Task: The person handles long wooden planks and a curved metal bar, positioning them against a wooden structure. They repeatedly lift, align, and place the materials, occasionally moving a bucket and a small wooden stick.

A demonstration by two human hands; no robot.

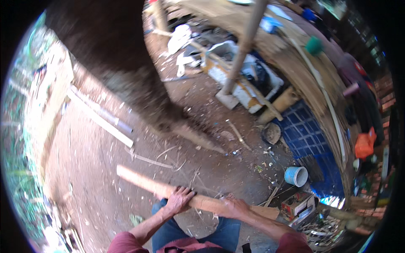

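Knees in blue trousers (219, 234) nearest the lens. Left hand (179, 199) fingers curled over a long pale wooden pole (143, 181); right hand (234, 206) closed on it just beside. Pole lies across the lap, free end out left above the dirt floor (93, 168). Judgement: spread the hands for steadier control. White bucket (296, 176) to the right.

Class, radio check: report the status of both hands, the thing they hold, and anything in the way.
Left hand and right hand both closed on the long wooden plank. Plank lying across the lap, its far end over the dirt ground. Wood scraps around; nothing blocking.
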